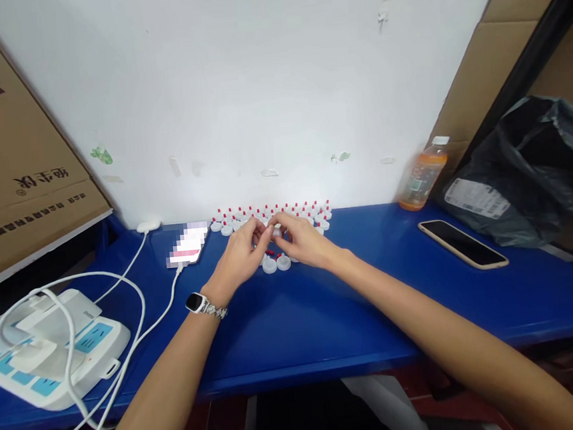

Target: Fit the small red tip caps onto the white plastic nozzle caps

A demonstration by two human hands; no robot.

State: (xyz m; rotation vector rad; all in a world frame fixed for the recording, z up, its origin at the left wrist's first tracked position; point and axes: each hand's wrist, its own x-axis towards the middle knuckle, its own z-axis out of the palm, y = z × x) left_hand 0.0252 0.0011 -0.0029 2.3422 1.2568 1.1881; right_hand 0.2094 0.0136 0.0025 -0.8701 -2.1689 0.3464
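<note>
My left hand [242, 252] and my right hand [303, 241] meet over the blue table [326, 318], fingers pinched together on a small white cap [276, 230]. Under them lie loose white caps [276, 264] and small red pieces [270, 252]. Behind the hands, against the white wall, stand rows of several white caps with red tips [271, 211]. A watch [197, 304] is on my left wrist.
A white power strip [53, 356] with plugs and cables lies at the left. A phone [189, 245] on a charging cable sits left of the caps. Another phone [462, 244], an orange drink bottle [422, 175] and a black bag [528, 167] are at the right. A cardboard box [14, 145] leans at the left.
</note>
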